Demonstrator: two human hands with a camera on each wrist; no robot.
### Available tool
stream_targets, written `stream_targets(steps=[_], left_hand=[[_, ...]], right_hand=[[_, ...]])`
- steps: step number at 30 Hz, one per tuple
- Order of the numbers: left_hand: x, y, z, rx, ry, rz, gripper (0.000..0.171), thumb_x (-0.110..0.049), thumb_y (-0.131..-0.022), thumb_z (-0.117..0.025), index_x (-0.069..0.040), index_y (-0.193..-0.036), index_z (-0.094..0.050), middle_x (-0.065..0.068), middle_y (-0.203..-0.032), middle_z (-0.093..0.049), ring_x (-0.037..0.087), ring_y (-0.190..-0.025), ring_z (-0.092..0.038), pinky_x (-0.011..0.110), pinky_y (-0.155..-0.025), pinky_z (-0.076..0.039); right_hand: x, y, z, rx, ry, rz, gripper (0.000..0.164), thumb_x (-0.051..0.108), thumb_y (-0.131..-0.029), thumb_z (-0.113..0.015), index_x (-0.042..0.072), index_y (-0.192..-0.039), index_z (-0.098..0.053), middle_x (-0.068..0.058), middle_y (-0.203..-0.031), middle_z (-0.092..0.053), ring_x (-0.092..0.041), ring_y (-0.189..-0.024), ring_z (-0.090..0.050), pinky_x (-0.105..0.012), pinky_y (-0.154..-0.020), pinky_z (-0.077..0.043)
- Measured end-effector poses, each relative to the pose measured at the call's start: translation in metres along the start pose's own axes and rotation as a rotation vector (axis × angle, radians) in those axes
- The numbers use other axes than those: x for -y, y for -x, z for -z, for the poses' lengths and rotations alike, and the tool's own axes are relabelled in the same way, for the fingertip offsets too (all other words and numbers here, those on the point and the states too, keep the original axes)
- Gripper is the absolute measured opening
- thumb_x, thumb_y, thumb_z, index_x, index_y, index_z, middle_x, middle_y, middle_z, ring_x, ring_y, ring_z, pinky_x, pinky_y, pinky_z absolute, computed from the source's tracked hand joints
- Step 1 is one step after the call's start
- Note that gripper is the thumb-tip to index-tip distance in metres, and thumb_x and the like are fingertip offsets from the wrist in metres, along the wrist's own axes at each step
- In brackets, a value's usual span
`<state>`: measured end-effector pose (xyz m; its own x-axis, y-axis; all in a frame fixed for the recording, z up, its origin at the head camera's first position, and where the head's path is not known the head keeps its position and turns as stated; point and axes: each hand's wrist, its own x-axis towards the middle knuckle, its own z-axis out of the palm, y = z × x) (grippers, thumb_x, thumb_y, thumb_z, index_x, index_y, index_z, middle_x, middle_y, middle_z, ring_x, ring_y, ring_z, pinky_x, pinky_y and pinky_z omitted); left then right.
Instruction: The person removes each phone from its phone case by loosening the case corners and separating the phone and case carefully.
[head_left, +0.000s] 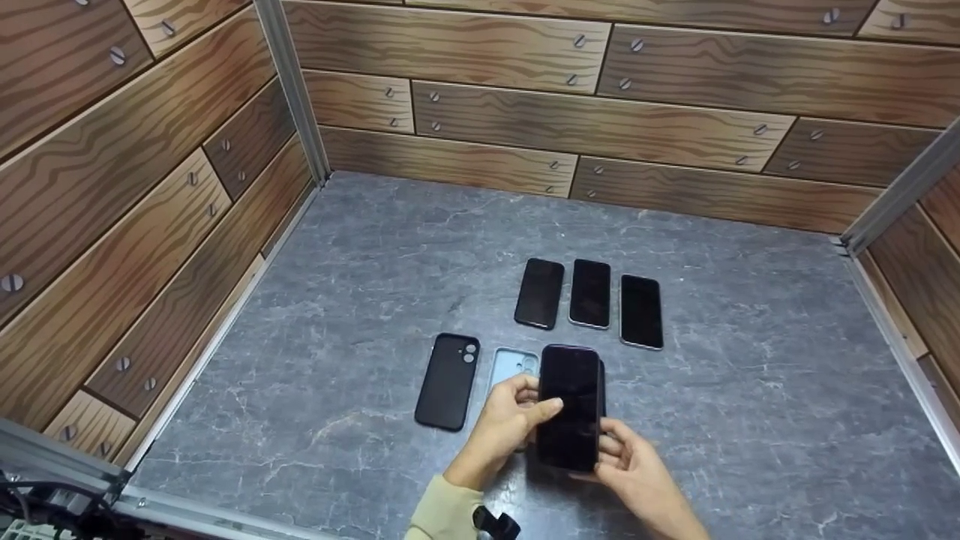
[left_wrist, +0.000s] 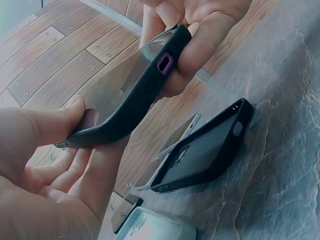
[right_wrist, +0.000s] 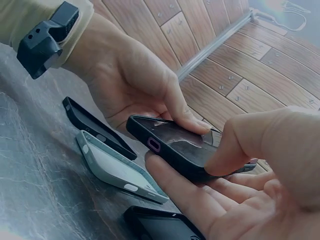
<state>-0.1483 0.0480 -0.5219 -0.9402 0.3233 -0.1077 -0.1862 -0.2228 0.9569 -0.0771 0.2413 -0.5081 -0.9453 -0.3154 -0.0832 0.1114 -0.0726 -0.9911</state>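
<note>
Both hands hold a black-screened phone (head_left: 568,405) in a dark case (right_wrist: 175,162), raised with its screen up. The case wall runs along the phone's long edge and has a purple-rimmed opening. My left hand (head_left: 504,424) grips the left side, its thumb lying on the screen and its fingers beneath. At the lower right side, my right hand (head_left: 637,474) holds it between thumb and fingers. Behind the phone, a black case (left_wrist: 205,147) lies on the table, mostly hidden in the head view. Beside it lies a light blue case (head_left: 512,365), partly covered by my left hand.
Another black case (head_left: 448,382) with camera holes lies further left on the grey marbled table (head_left: 337,300). Three dark-screened phones (head_left: 540,292) lie in a row beyond the cases. Wood-patterned walls (head_left: 450,45) and metal posts (head_left: 292,90) enclose the table.
</note>
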Motion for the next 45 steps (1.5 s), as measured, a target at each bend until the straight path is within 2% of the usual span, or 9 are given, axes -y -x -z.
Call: stream_targets(steps=[6, 11, 17, 23, 28, 31, 33, 40, 45], left_hand=[[-0.003, 0.002, -0.001, 0.027, 0.001, 0.025, 0.023, -0.010, -0.089, -0.071, 0.000, -0.109, -0.067, 0.010, -0.094, -0.074, 0.012, -0.068, -0.067, 0.022, -0.049, -0.050], [-0.004, 0.001, 0.000, 0.020, -0.002, 0.021, 0.023, -0.009, -0.089, -0.070, -0.001, -0.110, -0.067, 0.010, -0.095, -0.074, 0.010, -0.064, -0.064, 0.022, -0.046, -0.044], [-0.002, 0.001, 0.001, 0.039, 0.067, 0.014, 0.022, -0.006, -0.090, -0.068, 0.004, -0.110, -0.065, 0.015, -0.097, -0.074, 0.017, -0.073, -0.070, 0.028, -0.057, -0.058], [-0.001, 0.002, 0.001, 0.055, 0.110, 0.010, 0.025, -0.005, -0.091, -0.067, 0.006, -0.114, -0.064, 0.017, -0.099, -0.074, 0.019, -0.077, -0.072, 0.033, -0.063, -0.061], [-0.001, 0.002, 0.001, 0.057, 0.153, 0.007, 0.029, -0.004, -0.092, -0.065, 0.008, -0.118, -0.063, 0.020, -0.103, -0.073, 0.020, -0.081, -0.072, 0.038, -0.071, -0.062], [-0.003, 0.001, 0.002, 0.053, 0.148, 0.002, 0.029, -0.005, -0.091, -0.066, 0.007, -0.117, -0.063, 0.020, -0.103, -0.073, 0.021, -0.082, -0.072, 0.038, -0.071, -0.062], [-0.005, 0.001, 0.004, 0.049, 0.137, 0.001, 0.030, -0.007, -0.090, -0.068, 0.007, -0.116, -0.064, 0.020, -0.103, -0.073, 0.021, -0.082, -0.072, 0.037, -0.073, -0.062], [-0.006, 0.000, 0.009, 0.047, 0.110, 0.007, 0.035, -0.010, -0.090, -0.070, 0.006, -0.120, -0.063, 0.019, -0.106, -0.073, 0.021, -0.088, -0.072, 0.034, -0.079, -0.061], [-0.005, 0.001, 0.012, 0.126, 0.102, 0.001, 0.037, -0.013, -0.095, -0.065, 0.004, -0.127, -0.059, 0.021, -0.112, -0.071, 0.021, -0.093, -0.072, 0.035, -0.083, -0.060]], right_hand=[[0.001, -0.002, -0.004, -0.063, 0.033, -0.012, 0.059, -0.018, -0.082, -0.049, -0.021, -0.137, -0.028, -0.024, -0.126, -0.062, -0.019, -0.105, -0.069, -0.042, -0.087, -0.059], [0.003, -0.003, -0.006, -0.082, 0.054, 0.002, 0.059, -0.018, -0.082, -0.049, -0.020, -0.137, -0.030, -0.026, -0.128, -0.060, -0.021, -0.106, -0.069, -0.043, -0.087, -0.059], [0.002, -0.003, -0.005, -0.060, 0.066, 0.042, 0.057, -0.019, -0.082, -0.048, -0.022, -0.136, -0.031, -0.030, -0.126, -0.059, -0.020, -0.104, -0.069, -0.044, -0.085, -0.059], [0.001, -0.002, -0.005, -0.061, 0.076, 0.062, 0.056, -0.021, -0.081, -0.046, -0.023, -0.135, -0.032, -0.031, -0.125, -0.059, -0.021, -0.103, -0.070, -0.043, -0.083, -0.060], [0.003, -0.001, -0.008, -0.117, 0.113, 0.072, 0.055, -0.021, -0.080, -0.043, -0.022, -0.135, -0.036, -0.035, -0.124, -0.058, -0.019, -0.104, -0.070, -0.036, -0.085, -0.060], [0.004, 0.000, -0.008, -0.109, 0.129, 0.105, 0.053, -0.021, -0.082, -0.044, -0.022, -0.135, -0.036, -0.038, -0.126, -0.056, -0.018, -0.106, -0.069, -0.032, -0.088, -0.059], [0.003, -0.001, -0.006, -0.068, 0.099, 0.128, 0.052, -0.020, -0.085, -0.045, -0.024, -0.136, -0.033, -0.035, -0.127, -0.057, -0.018, -0.108, -0.068, -0.034, -0.090, -0.058], [-0.003, 0.001, 0.001, 0.121, -0.122, 0.194, 0.054, -0.017, -0.093, -0.042, -0.029, -0.138, -0.014, -0.003, -0.130, -0.066, -0.023, -0.117, -0.065, -0.042, -0.093, -0.056], [-0.005, 0.002, 0.001, 0.088, -0.141, 0.174, 0.055, -0.012, -0.096, -0.043, -0.027, -0.140, -0.014, -0.004, -0.129, -0.065, -0.023, -0.118, -0.064, -0.043, -0.095, -0.055]])
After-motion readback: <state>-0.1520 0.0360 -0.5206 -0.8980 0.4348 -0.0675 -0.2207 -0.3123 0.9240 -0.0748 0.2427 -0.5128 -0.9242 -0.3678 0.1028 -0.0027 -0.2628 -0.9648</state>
